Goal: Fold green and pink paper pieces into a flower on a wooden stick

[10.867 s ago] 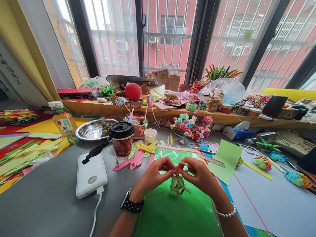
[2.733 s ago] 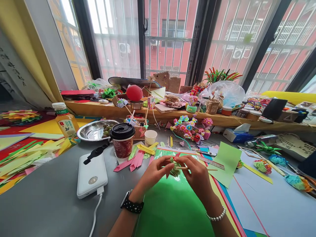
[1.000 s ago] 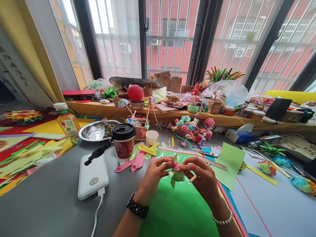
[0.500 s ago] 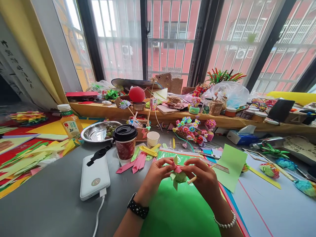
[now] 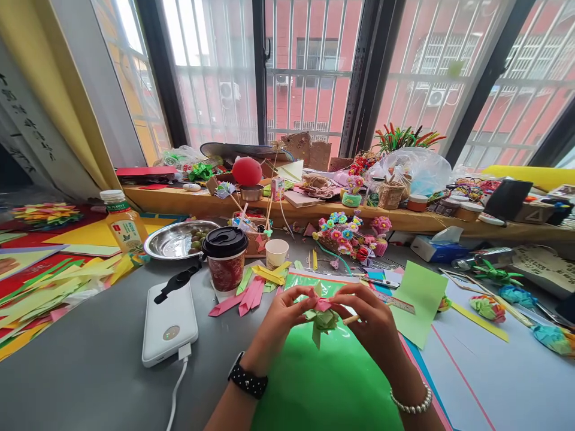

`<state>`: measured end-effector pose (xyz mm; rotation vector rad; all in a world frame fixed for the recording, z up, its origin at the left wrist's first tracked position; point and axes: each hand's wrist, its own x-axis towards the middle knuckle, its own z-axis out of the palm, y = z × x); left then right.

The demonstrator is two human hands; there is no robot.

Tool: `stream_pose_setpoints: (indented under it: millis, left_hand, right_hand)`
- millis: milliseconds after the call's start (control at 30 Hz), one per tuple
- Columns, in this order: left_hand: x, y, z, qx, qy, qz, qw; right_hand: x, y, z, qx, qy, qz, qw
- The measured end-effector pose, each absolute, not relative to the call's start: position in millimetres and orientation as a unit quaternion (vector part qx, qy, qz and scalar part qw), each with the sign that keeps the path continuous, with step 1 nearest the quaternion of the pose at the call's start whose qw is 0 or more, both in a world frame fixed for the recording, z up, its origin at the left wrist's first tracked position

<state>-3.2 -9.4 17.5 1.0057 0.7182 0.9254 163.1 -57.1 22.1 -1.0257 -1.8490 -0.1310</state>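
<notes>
A folded paper flower (image 5: 324, 321), light green with a pink part on top, is held up between my two hands over a shiny green sheet (image 5: 323, 383). My left hand (image 5: 290, 311) pinches the pink part from the left, fingers closed. My right hand (image 5: 371, 314) grips it from the right with thumb and forefinger. A thin pale wooden stick (image 5: 351, 320) is also tucked in the right hand. Folded pink paper strips (image 5: 252, 296) and yellow strips (image 5: 269, 274) lie left of my hands.
At left stand a white power bank (image 5: 169, 323) with a cable, a lidded coffee cup (image 5: 225, 257), a paper cup (image 5: 277, 254), a metal plate (image 5: 166, 242) and a bottle (image 5: 123, 224). Right lie light green paper (image 5: 417, 302) and crumpled paper flowers (image 5: 489, 307). A cluttered ledge (image 5: 188, 203) runs behind.
The paper flower has been turned slightly in my fingers, and more of its green folds show. Both hands keep their pinch. The view has shifted a little.
</notes>
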Motion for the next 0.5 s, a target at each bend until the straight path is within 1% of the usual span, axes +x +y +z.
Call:
stream_pose_setpoints:
  millis: [300, 500]
  left_hand:
    - [-0.7, -8.4, 14.8, 0.389, 0.297, 0.413, 0.768]
    - [-2.4, -8.1, 14.5, 0.366, 0.317, 0.413, 0.771]
  right_hand:
    - [155.0, -59.1, 21.8, -0.424, -0.761, -0.090, 0.483]
    - [153.3, -60.5, 23.5, -0.421, -0.772, -0.112, 0.463]
